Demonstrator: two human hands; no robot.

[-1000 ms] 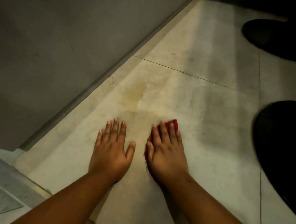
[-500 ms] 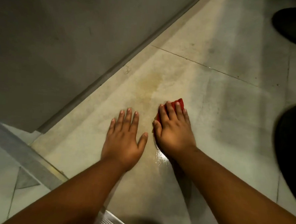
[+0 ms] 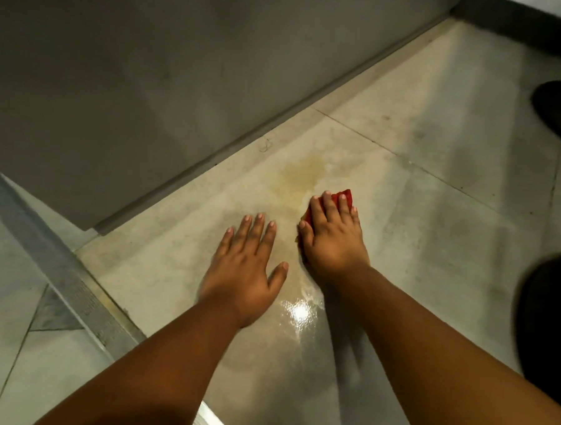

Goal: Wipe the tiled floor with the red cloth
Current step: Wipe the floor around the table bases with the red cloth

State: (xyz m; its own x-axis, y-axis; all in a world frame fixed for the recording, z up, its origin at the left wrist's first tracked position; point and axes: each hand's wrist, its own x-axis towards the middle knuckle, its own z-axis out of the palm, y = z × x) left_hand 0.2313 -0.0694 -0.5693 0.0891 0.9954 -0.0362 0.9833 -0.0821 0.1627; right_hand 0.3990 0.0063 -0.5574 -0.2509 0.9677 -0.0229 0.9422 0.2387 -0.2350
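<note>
Pale floor tiles (image 3: 436, 194) run up to a grey wall (image 3: 117, 73) with a low skirting strip along its foot. Under the right hand (image 3: 333, 238) lies the cloth (image 3: 345, 195), red, almost wholly covered; only a corner pokes out past the fingertips and a sliver shows by the thumb. That hand presses flat on it, fingers stretched forward and close together. Just beside it, to its left, the left hand (image 3: 243, 272) lies palm-down on bare tile, fingers spread, holding nothing. Ahead of both hands a yellowish stain (image 3: 302, 174) marks the tile. Behind the right hand, between the forearms, a wet patch (image 3: 300, 314) glares with reflected light. Off to the right sit two dark blurred shapes (image 3: 547, 310).
</note>
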